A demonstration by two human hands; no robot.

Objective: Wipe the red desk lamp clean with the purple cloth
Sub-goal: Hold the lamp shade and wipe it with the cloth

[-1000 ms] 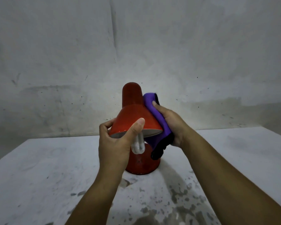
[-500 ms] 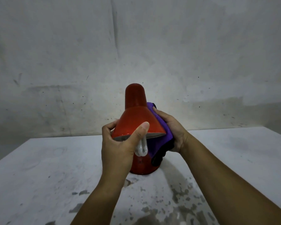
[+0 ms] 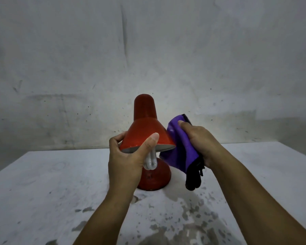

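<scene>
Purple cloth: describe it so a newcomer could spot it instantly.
On the stained white table stands a red metal desk lamp. Just to the right of its cone shade, the right hand grips a folded purple cloth. It is the only purple thing, with a black edge hanging at its lower end.

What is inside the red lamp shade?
A white bulb hangs out below the lamp shade, whose lining looks pale. The bulb's upper part and socket are hidden by the shade and the left hand gripping its rim.

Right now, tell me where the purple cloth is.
In the head view, the purple cloth is right of centre, gripped in the right hand beside the red desk lamp's shade.
</scene>
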